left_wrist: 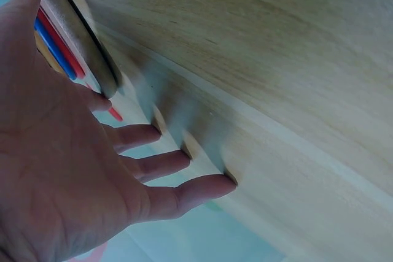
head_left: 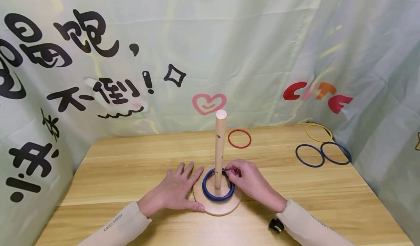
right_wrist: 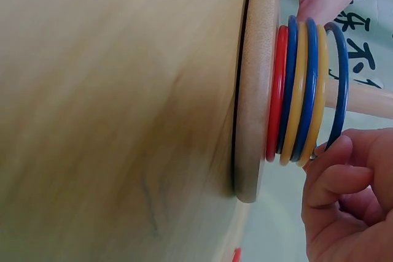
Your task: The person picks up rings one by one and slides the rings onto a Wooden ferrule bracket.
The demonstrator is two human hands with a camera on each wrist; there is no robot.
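Observation:
A round wooden base (head_left: 220,211) with an upright wooden post (head_left: 219,147) stands on the table. Several red, blue and yellow rings are stacked around the post; the right wrist view shows the red ring (right_wrist: 277,93) lowest and a yellow ring (right_wrist: 319,90) under the top one. My right hand (head_left: 251,182) pinches the near side of the top blue ring (right_wrist: 342,84), which encircles the post slightly apart from the stack. Left of the base, my left hand (head_left: 175,191) has its fingers spread, with its thumb touching the base's edge.
Behind the post lies a red ring (head_left: 240,147). Two blue rings (head_left: 310,165) and a yellow ring (head_left: 319,141) lie at the back right of the wooden table (head_left: 131,158). A printed curtain (head_left: 246,56) hangs around the table's back and sides.

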